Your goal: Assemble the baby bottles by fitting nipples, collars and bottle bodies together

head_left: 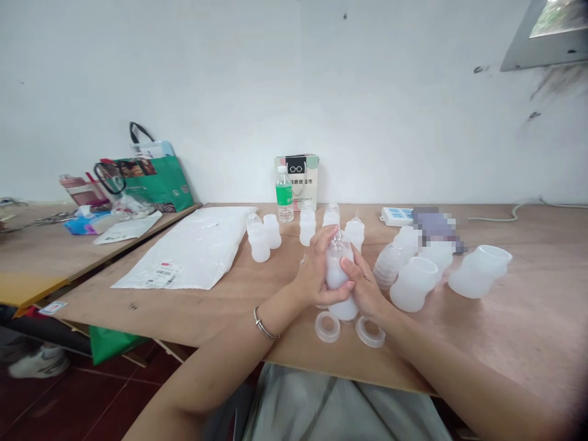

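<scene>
Both of my hands are wrapped round one translucent white baby bottle (337,277), which stands upright near the table's front edge with a clear dome cap on top. My left hand (319,266) grips its left side, fingers up by the cap. On the right side, my right hand (362,278) closes round it with the thumb across the front. Two ring collars lie flat by its base, a left ring (316,335) and a right ring (361,335). Behind it stand several capped bottles, among them one bottle (307,225) at the back.
Open bottle bodies (413,285) cluster at right, one body (478,272) lying tilted. A white mailing bag (184,248) covers the table's left. At the wall are a water bottle (285,195), a paper bag (312,177) and a power strip (395,215). A green bag (160,184) sits far left.
</scene>
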